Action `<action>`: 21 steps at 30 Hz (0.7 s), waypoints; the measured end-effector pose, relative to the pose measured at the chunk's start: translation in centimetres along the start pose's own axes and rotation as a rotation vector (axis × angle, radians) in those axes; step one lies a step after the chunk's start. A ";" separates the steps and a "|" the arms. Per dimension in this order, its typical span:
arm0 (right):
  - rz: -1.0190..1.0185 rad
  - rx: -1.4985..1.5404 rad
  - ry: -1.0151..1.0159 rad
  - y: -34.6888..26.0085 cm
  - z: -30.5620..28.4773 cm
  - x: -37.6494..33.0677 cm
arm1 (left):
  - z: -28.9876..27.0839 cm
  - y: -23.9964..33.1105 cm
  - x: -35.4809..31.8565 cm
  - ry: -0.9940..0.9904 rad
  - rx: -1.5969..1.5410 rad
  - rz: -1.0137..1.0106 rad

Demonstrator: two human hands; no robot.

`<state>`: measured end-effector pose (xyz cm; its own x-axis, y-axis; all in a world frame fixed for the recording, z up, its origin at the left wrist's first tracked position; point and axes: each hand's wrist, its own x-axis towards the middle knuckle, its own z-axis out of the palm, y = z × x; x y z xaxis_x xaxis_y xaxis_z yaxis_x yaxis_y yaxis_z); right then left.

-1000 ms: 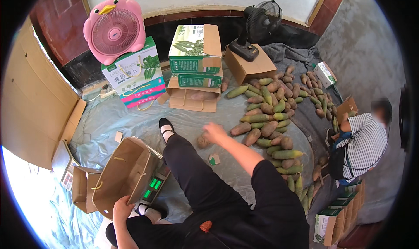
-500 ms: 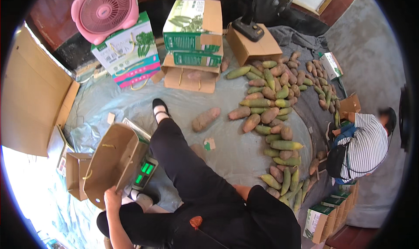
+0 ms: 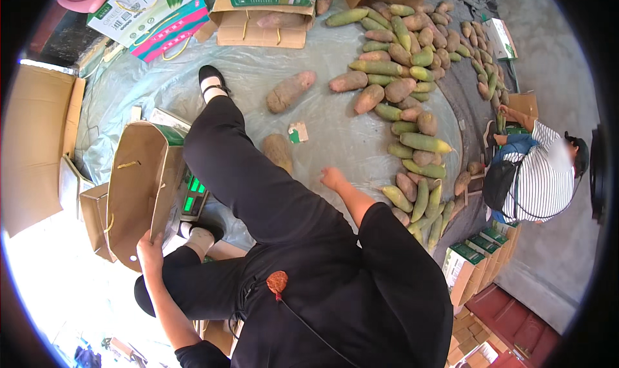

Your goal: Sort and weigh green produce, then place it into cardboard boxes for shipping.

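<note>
Plastic floor sheet, left hand gripping box

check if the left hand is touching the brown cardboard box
Touching: the head view shows the left hand gripping the near edge of the brown cardboard box, fingers wrapped over its rim.

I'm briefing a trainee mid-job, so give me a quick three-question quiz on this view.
1. True or false: the left hand grips the brown box.
2. Which lies nearest the right hand? A) fan B) tuber C) striped shirt
3. Fill in: the scale display glows ____.

Key: 1 true; 2 B; 3 green.
</note>
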<state>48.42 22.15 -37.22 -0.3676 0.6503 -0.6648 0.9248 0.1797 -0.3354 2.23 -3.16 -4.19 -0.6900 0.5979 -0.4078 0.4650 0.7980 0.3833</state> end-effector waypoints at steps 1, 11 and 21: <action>0.017 0.056 -0.007 -1.7 -0.4 0.4 | -0.3 -0.3 -0.3 0.013 0.012 -0.022; 0.138 0.278 0.128 -5.4 -4.6 3.3 | 0.2 -1.6 -0.5 0.000 -0.006 0.014; 0.498 -0.436 0.650 6.0 -23.6 -2.5 | -0.1 -2.0 -0.7 0.006 0.001 -0.069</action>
<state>57.24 38.99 -21.84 0.0873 0.9894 -0.1158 0.9650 -0.0551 0.2565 1.73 -5.16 -4.59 -0.7240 0.5408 -0.4282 0.4163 0.8376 0.3538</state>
